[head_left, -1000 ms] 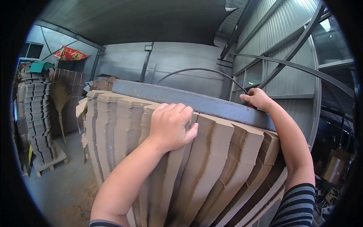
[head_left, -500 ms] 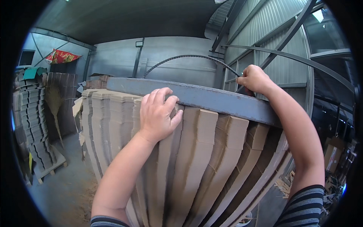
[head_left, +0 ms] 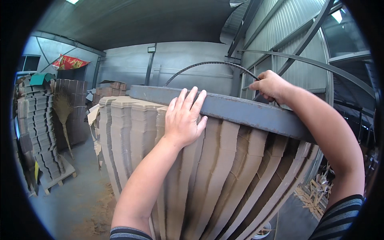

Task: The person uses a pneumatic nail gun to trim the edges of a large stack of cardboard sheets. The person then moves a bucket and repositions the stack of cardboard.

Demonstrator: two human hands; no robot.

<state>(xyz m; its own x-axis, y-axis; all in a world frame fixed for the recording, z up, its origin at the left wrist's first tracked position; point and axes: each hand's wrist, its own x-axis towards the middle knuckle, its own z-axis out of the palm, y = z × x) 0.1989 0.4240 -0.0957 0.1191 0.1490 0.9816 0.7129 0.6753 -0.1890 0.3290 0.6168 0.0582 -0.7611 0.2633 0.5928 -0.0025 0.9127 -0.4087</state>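
A tall stack of brown cardboard sheets (head_left: 218, 160) with stepped, uneven edges stands right in front of me. Across its top lies a long grey-blue steel beam (head_left: 244, 110) with worn edges. A curved ribbed steel rod (head_left: 208, 63) arches over the beam like a handle. My right hand (head_left: 273, 89) is closed round the right part of this rod, its fingertips partly hidden. Stretched out and slightly spread, the fingers of my left hand (head_left: 184, 120) lie against the beam's near face, while the palm rests by the upper edge of the stack.
Another stack of cut cardboard (head_left: 44, 132) stands on a wooden pallet (head_left: 62, 176) at the left, with a straw broom (head_left: 62, 110) beside it. Wood scraps (head_left: 316, 194) litter the floor at the right. A thin curved metal strip (head_left: 312, 58) spans the upper right.
My left hand has gone from curled over the beam's top edge to flat against its near face, fingers straightened. My right hand still grips the rod. The whole view has shifted slightly.
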